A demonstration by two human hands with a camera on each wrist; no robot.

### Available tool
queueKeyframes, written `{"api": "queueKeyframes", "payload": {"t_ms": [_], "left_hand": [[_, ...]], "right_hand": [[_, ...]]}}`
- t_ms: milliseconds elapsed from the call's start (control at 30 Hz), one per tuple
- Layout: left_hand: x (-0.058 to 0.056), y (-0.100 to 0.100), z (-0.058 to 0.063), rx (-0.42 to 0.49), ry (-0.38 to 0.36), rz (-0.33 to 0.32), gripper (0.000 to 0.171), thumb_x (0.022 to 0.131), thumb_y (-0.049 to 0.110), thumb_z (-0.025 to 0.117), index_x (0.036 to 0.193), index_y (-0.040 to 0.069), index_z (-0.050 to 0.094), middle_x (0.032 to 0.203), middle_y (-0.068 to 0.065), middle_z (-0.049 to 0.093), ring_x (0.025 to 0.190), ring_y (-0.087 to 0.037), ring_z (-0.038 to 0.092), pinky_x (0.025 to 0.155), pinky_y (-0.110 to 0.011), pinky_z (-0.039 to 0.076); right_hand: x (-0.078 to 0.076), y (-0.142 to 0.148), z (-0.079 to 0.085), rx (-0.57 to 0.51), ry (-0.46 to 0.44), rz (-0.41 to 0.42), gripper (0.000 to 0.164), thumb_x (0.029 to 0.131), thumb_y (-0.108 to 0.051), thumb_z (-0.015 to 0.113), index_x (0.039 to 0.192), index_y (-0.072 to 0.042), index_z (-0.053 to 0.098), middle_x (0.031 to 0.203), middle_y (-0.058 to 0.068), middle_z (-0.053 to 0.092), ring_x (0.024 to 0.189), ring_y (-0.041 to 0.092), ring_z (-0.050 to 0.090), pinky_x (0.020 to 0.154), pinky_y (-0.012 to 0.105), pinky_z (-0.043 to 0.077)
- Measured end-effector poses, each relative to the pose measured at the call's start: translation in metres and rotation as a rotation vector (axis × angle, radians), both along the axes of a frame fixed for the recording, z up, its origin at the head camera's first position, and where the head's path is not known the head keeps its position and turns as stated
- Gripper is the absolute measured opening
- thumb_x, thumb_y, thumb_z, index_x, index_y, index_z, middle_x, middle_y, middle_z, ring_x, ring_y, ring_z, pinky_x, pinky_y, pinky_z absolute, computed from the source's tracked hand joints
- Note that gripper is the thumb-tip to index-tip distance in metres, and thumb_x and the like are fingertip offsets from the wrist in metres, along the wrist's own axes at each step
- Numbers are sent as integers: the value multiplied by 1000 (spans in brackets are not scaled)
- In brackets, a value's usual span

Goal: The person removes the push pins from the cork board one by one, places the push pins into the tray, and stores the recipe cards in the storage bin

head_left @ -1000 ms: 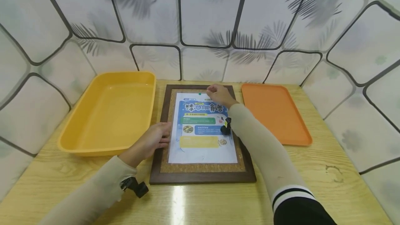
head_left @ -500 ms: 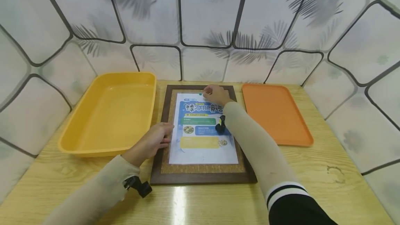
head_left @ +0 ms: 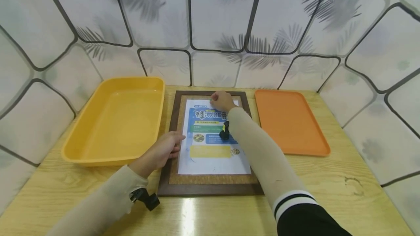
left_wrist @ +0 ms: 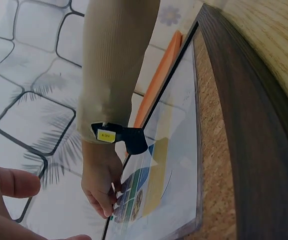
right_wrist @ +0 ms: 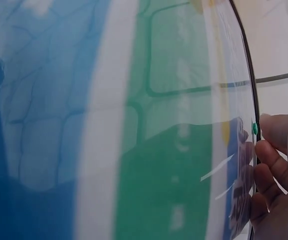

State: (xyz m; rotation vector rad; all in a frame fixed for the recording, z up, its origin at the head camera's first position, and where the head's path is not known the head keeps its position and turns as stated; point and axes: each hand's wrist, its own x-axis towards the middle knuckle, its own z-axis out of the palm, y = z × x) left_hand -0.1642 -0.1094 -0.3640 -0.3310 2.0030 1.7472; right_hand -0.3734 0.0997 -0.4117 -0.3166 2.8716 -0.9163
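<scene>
A laminated poster (head_left: 210, 163) with blue, green and yellow blocks lies on a cork board (head_left: 213, 179) in a dark wooden frame (head_left: 210, 191). My right hand (head_left: 222, 101) is at the poster's top edge, its thumb and finger pinching a small green push pin (right_wrist: 255, 128). In the head view the fingers mostly cover that pin. My left hand (head_left: 164, 150) rests at the frame's left side, with the thumb (left_wrist: 21, 183) extended and nothing held. Seen from the left wrist, the right hand (left_wrist: 101, 182) bends over the far edge of the board.
A deep yellow tray (head_left: 113, 157) stands left of the board, close to my left forearm. To the right lies a flat orange tray (head_left: 292, 123). Patterned fabric walls (head_left: 223, 17) enclose the wooden table (head_left: 328, 192) at the back and sides.
My right hand has shifted a little left along the poster's top edge onto the green push pin, which showed beside it before. The left hand has moved slightly rightward at the frame.
</scene>
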Motion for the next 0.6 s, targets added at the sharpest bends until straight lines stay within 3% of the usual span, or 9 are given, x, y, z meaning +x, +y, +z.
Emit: {"api": "queueKeyframes", "payload": {"t_ms": [167,367,600], "left_hand": [[2,-1,2,-30,6,-36,55,100,20,43,146,-6,27,106,-13,38,90,-24,39,81,-37,40],[-3,-2,0,28,-38,21,54,99,20,44,145,-3,30,120,-15,37,93,-26,40,80,-37,42],[-8,-1,-1,102,-85,74,55,99,23,44,146,0,28,143,-22,25,108,-34,38,87,-42,43]], "right_hand": [[2,-5,2,49,18,-14,30,93,-21,61,118,-6,66,110,8,63,103,23,57,93,36,44],[5,-7,2,52,29,-31,26,93,-21,62,114,-8,68,102,6,64,94,20,57,87,35,45],[0,-6,-2,5,18,-57,23,92,-21,65,111,-9,69,97,5,64,90,20,57,85,35,46]]}}
